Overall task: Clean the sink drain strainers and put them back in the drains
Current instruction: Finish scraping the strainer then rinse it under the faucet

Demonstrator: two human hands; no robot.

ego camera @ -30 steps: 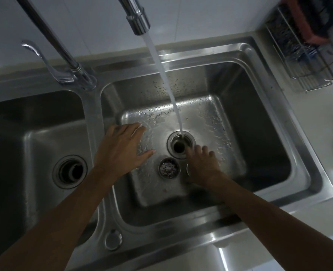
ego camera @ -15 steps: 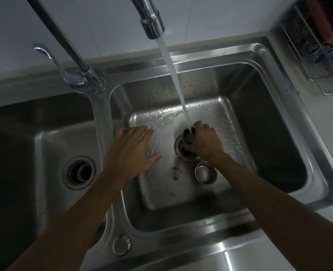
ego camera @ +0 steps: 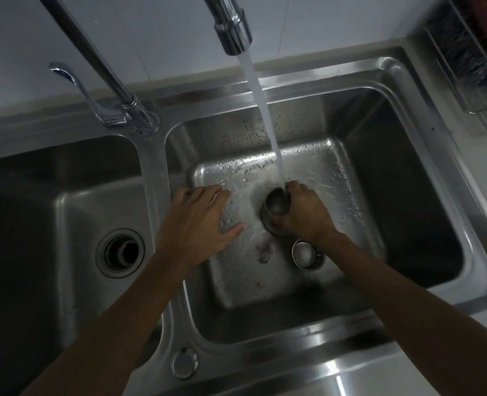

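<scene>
In the left basin the left drain (ego camera: 121,252) is seen open, with no strainer in it. The left hand (ego camera: 199,221) has barely shifted over the last second. It is laid flat on the wet floor of the right basin, just beside the divider, its fingers (ego camera: 208,192) straight and spread, with nothing held.

Nearer the middle, a small clump of reddish scraps (ego camera: 265,250) is now left on the basin floor where a filled strainer was lying a second ago. That strainer (ego camera: 276,205) has been picked up, emptied and carried under the running water (ego camera: 265,110) from the tap (ego camera: 232,32). It is gripped by the right hand (ego camera: 305,212), whose fingers (ego camera: 293,187) are curled round its wall. It is held tilted just above the right drain (ego camera: 268,228), with the stream striking its far rim.

It can be judged that the rinse of the first strainer is under way and that neither has yet been put back. The held strainer is seen as a small steel cup, dull and wet inside; whether its holes are clean cannot be told. A second strainer (ego camera: 305,254), uncovered when the right hand was lifted, is lying on the basin floor close beside the right wrist, its pale inside facing up.
</scene>
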